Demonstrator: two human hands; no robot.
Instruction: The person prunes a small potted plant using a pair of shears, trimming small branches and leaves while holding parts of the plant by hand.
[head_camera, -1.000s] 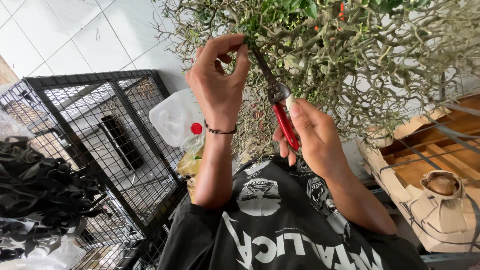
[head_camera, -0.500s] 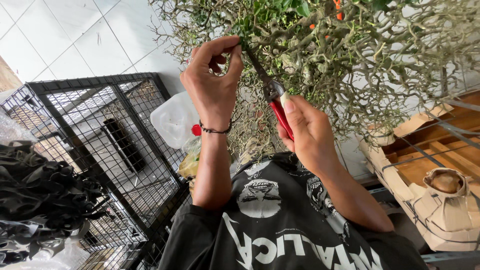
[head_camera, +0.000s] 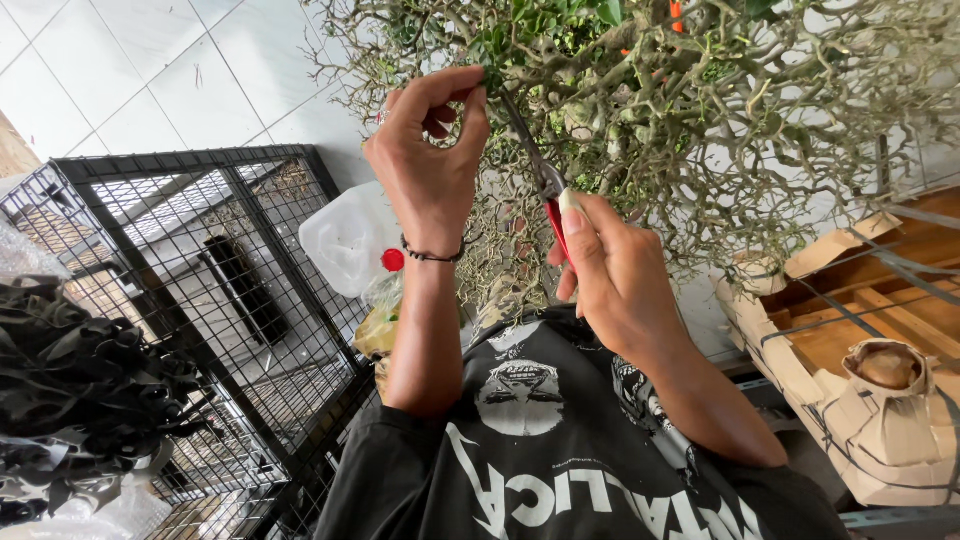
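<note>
**Pruning shears at a twig tip, both hands raised into a shrub**

Among the lower branches of the shrub (head_camera: 700, 110), two bare hands work close together.

- Left hand (head_camera: 430, 170): raised highest, thumb and forefinger pinched narrow on a leafy twig tip (head_camera: 492, 72); a dark cord bracelet at the wrist.
- Right hand (head_camera: 615, 275): below and right of the left, fingers closed round the red handles of the shears (head_camera: 545, 180). How far the blades gape cannot be told.
- Shears: long axis slanted, handles low toward the right hand, blade tips up and left, ending just beside the pinched twig. The left hand is the nearer to the twig; the right reaches it only through the tool.
- Shrub: dense, tangled, grey-green twigs, few leaves.

Surroundings, placed from the shrub: black wire cage (head_camera: 200, 300) below left; a translucent plastic jug with red cap (head_camera: 350, 240) between cage and left forearm; a wooden crate with cardboard-wrapped parcels (head_camera: 880, 370) below right; pale tiled floor (head_camera: 130, 70) behind. No worktop in view.
</note>
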